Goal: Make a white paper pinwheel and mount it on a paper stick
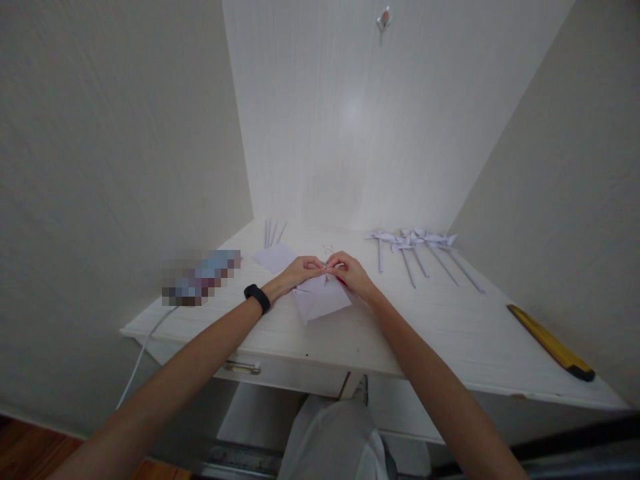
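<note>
Both my hands meet over the middle of the desk with their fingertips pinched together. My left hand (306,267), below a black wristband (257,298), is closed beside my right hand (349,270), which is closed too. A tiny greyish piece shows between the fingertips, too small to name. Below them lies a white paper sheet (327,301) with cuts running in from its corners; the hands partly cover its far side. A bit of something red (342,281) peeks out under my right hand, mostly hidden.
Several paper pinwheels (413,239) on sticks lie at the back right. Another paper sheet (275,258) and several thin paper sticks (273,233) are at the back left. A yellow-and-black tool (550,341) lies near the right wall; a blurred object (203,279) with a cable is left.
</note>
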A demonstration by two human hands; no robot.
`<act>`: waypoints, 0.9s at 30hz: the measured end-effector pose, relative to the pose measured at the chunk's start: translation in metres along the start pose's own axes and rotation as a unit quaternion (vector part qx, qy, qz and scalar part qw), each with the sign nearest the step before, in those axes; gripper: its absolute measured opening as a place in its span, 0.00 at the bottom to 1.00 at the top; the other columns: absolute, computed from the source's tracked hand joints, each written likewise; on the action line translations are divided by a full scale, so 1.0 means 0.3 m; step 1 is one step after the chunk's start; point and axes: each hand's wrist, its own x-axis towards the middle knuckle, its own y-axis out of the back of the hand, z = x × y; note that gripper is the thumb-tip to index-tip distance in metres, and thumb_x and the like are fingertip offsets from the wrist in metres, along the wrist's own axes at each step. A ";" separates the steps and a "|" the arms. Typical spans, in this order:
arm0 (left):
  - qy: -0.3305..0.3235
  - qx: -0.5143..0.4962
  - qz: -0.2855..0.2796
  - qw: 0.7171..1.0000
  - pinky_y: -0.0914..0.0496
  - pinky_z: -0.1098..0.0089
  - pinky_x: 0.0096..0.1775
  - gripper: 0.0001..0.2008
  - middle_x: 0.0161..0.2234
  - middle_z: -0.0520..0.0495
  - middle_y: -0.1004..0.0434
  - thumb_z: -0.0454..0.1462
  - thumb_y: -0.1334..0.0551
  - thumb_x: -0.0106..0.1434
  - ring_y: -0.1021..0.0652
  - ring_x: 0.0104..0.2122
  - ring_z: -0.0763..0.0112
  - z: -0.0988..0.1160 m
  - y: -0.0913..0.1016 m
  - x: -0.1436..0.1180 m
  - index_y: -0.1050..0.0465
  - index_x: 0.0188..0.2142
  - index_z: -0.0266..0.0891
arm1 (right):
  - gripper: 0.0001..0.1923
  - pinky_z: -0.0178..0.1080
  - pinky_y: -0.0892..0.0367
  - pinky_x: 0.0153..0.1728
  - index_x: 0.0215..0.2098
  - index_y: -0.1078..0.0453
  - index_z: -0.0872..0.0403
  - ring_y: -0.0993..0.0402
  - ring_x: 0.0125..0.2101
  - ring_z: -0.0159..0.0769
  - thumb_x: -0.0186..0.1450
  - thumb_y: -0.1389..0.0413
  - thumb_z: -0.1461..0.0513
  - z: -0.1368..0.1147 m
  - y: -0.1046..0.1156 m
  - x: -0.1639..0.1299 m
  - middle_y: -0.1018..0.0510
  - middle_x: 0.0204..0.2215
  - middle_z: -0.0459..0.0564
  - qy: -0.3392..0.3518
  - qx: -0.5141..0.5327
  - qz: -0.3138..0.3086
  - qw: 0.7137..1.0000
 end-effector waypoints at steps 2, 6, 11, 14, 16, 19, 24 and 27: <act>-0.003 0.002 -0.006 1.000 0.39 0.76 0.26 0.18 0.26 0.48 0.24 0.45 0.33 0.48 0.29 0.22 0.77 -0.003 0.001 -0.001 0.31 0.30 0.33 | 0.07 0.36 0.38 0.37 0.24 0.32 0.54 0.33 0.34 0.32 0.54 0.41 0.58 0.004 0.000 0.001 0.30 0.31 0.47 0.003 -0.001 -0.009 1.000; -0.018 0.031 -0.013 0.999 0.38 0.75 0.28 0.15 0.27 0.47 0.24 0.44 0.35 0.51 0.28 0.24 0.76 -0.015 0.000 0.005 0.31 0.30 0.33 | 0.07 0.37 0.39 0.37 0.24 0.33 0.54 0.34 0.33 0.32 0.55 0.42 0.59 0.005 0.000 0.003 0.30 0.29 0.46 0.023 -0.031 -0.016 0.999; -0.093 0.205 0.080 0.971 0.33 0.66 0.40 0.12 0.33 0.43 0.24 0.43 0.41 0.57 0.26 0.35 0.67 0.006 0.029 0.019 0.29 0.33 0.34 | 0.05 0.37 0.39 0.36 0.26 0.34 0.54 0.36 0.32 0.33 0.57 0.44 0.60 0.012 0.005 0.001 0.31 0.28 0.46 0.025 -0.073 -0.001 0.997; -0.137 0.437 0.232 0.858 0.43 0.56 0.54 0.14 0.46 0.38 0.29 0.40 0.42 0.58 0.34 0.51 0.57 0.036 0.086 0.002 0.29 0.42 0.35 | 0.03 0.37 0.40 0.36 0.27 0.33 0.54 0.36 0.31 0.32 0.57 0.45 0.62 0.020 0.010 -0.002 0.32 0.27 0.46 0.013 -0.088 0.013 0.996; -0.076 0.537 0.355 0.761 0.50 0.45 0.55 0.20 0.56 0.33 0.40 0.39 0.44 0.59 0.45 0.59 0.49 0.043 0.132 -0.025 0.35 0.51 0.34 | 0.02 0.37 0.40 0.35 0.27 0.33 0.54 0.36 0.31 0.32 0.57 0.45 0.63 0.023 0.009 -0.003 0.32 0.28 0.46 0.009 -0.089 0.013 0.996; 0.034 0.596 0.429 0.678 0.56 0.32 0.50 0.28 0.62 0.28 0.56 0.40 0.47 0.61 0.60 0.61 0.37 0.026 0.189 -0.073 0.45 0.59 0.31 | 0.02 0.37 0.40 0.35 0.27 0.33 0.54 0.36 0.31 0.32 0.57 0.45 0.63 0.020 0.001 -0.004 0.31 0.28 0.46 0.007 -0.085 0.012 0.996; 0.132 0.601 0.445 0.650 0.53 0.28 0.46 0.31 0.63 0.26 0.62 0.41 0.47 0.62 0.63 0.60 0.30 -0.004 0.225 -0.112 0.51 0.62 0.31 | 0.01 0.37 0.40 0.35 0.28 0.33 0.54 0.35 0.32 0.33 0.57 0.46 0.64 0.003 -0.007 -0.010 0.31 0.29 0.47 -0.003 -0.096 0.007 0.995; 0.080 0.600 0.449 0.657 0.52 0.30 0.48 0.31 0.63 0.27 0.62 0.40 0.47 0.61 0.62 0.60 0.33 0.017 0.220 -0.092 0.52 0.62 0.31 | 0.01 0.37 0.40 0.35 0.27 0.33 0.54 0.35 0.32 0.32 0.57 0.46 0.64 0.001 -0.003 -0.012 0.31 0.28 0.46 -0.003 -0.100 0.011 0.995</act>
